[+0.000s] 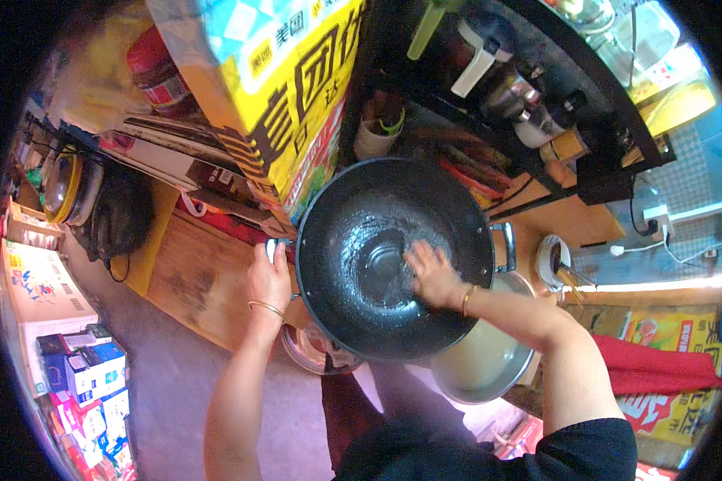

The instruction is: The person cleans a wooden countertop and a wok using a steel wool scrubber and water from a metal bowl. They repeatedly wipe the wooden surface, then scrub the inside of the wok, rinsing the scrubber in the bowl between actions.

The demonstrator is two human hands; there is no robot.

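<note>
A large black wok (361, 192) is in front of me, its inside wet and glistening. My left hand (268, 278) grips the wok's left side handle (273, 248). Inside the bowl, my right hand (434, 273) lies against the wet right part of the bottom with its fingers spread; the hand is slightly blurred and its palm is hidden. The right side handle (506, 246) stands free of either hand. Below the wok's right rim, partly covered by it, is a wide metal basin (487, 370) holding cloudy liquid.
A tall yellow printed bag (301, 90) stands behind the wok. A black shelf (614, 90) with pots and jars is at upper right. A wooden board (198, 270) lies at left, with stacked boxes (90, 367) on the far left. A red cloth (656, 364) hangs at right.
</note>
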